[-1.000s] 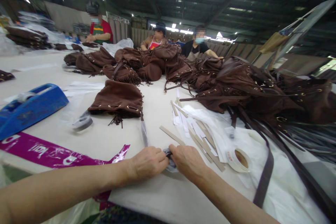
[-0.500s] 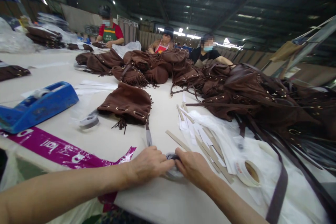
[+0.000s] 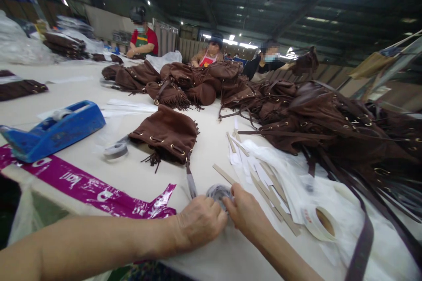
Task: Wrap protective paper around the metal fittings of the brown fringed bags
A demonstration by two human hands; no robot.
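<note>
A small brown drawstring bag (image 3: 166, 134) with gold eyelets and fringe lies in front of me. From its lower right corner a strap (image 3: 190, 180) in greyish wrapping runs down toward my hands, and a coil of wrapped strap (image 3: 218, 191) shows just above them. My left hand (image 3: 202, 219) is closed at the near left side of the coil, its fingers curled in. On the right side, my right hand (image 3: 245, 210) pinches the coil between thumb and fingers. The near part of the coil is hidden by my hands. Another grey coiled strap (image 3: 116, 150) lies left of the bag.
A blue tape dispenser (image 3: 54, 129) and purple printed tape (image 3: 95, 189) lie left. Cardboard strips (image 3: 272, 195), white plastic and a tape roll (image 3: 321, 223) are to the right. Brown bags (image 3: 329, 118) are heaped behind. Three people work across the table, one lifting a bag (image 3: 306, 62).
My left hand has moved slightly down and right, uncovering more of the coil. Across the table, the person at the right has raised a brown bag. My view has shifted slightly.
</note>
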